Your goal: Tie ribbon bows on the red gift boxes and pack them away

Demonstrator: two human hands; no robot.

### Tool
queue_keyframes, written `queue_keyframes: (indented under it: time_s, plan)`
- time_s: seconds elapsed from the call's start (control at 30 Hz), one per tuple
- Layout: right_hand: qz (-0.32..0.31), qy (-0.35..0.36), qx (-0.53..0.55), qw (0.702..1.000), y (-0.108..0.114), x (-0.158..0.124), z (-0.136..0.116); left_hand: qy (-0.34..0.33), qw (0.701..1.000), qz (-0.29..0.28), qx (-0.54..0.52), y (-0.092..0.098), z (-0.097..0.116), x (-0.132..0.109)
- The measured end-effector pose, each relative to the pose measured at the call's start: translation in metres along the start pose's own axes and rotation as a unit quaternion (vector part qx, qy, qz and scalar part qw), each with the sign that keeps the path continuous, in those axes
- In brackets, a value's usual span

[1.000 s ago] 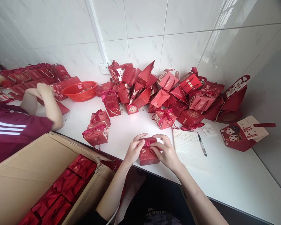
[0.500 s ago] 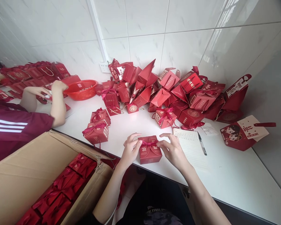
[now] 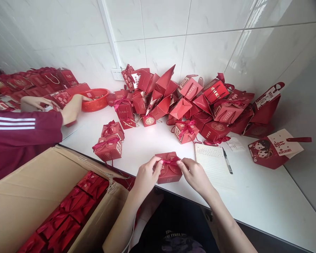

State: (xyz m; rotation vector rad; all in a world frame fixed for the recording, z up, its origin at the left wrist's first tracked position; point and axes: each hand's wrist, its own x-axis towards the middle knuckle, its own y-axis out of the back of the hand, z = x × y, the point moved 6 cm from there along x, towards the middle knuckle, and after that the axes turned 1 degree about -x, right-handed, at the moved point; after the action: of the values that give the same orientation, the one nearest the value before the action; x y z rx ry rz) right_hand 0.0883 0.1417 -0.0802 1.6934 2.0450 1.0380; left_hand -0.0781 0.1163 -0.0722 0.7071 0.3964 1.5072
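A small red gift box [image 3: 169, 172] with a pink ribbon [image 3: 170, 161] on top sits on the white table [image 3: 263, 196] near its front edge. My left hand [image 3: 146, 176] pinches the ribbon's left end, fingers closed. My right hand [image 3: 195, 173] pinches the ribbon's right end on the other side of the box. Both hands rest against the box's sides.
Two tied boxes [image 3: 108, 147] stand to the left, another [image 3: 185, 131] behind. A heap of red boxes and bags [image 3: 189, 102] lies against the tiled wall. A notebook [image 3: 213, 165] with a pen [image 3: 227, 161] lies at right. A carton [image 3: 42, 207] of red boxes sits at lower left. Another person's hand [image 3: 75, 105] reaches a red basket [image 3: 96, 100].
My fingers have closed onto the ribbon ends and pulled them apart sideways. The box shifted slightly. The other person's arm has stretched toward the red basket.
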Motion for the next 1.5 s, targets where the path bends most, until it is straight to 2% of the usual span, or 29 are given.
queue_keyframes:
  time_s: [0.07,0.17,0.37,0.53,0.73,0.87,1.07,1.33,1.4,1.5]
  plan:
    - [-0.019,-0.044,0.028,0.998,-0.007,0.000,0.000,-0.004,1.000,0.011,0.010,-0.001,-0.001,-0.002]
    - [-0.015,-0.084,0.072,0.994,-0.014,0.000,0.002,-0.047,0.998,0.045,0.019,0.000,0.000,-0.002]
    - [-0.030,-0.106,0.150,0.983,-0.021,0.005,0.013,-0.058,0.997,0.034,-0.039,-0.003,-0.005,-0.001]
    - [-0.047,-0.113,0.166,0.978,-0.023,0.008,0.021,-0.073,0.996,0.049,-0.028,-0.002,-0.002,0.001]
    - [-0.057,-0.110,0.191,0.974,-0.025,0.012,0.023,-0.053,0.996,0.075,-0.013,-0.003,-0.007,0.004]
    - [-0.082,-0.121,0.217,0.965,-0.025,0.014,0.026,-0.012,0.997,0.057,-0.047,-0.006,-0.015,0.004]
    - [-0.126,-0.144,0.328,0.925,-0.028,0.015,0.026,0.012,0.995,0.037,-0.091,-0.010,-0.020,0.004]
    - [-0.173,-0.200,0.422,0.867,-0.031,0.010,0.039,-0.001,0.997,0.058,-0.051,-0.011,-0.022,0.006]
    - [-0.157,-0.192,0.393,0.885,-0.024,0.014,0.042,-0.006,0.997,0.061,-0.038,-0.011,-0.022,0.006]
    - [-0.046,-0.117,0.256,0.958,0.001,0.032,0.033,-0.021,0.996,0.086,-0.032,-0.009,-0.020,0.005]
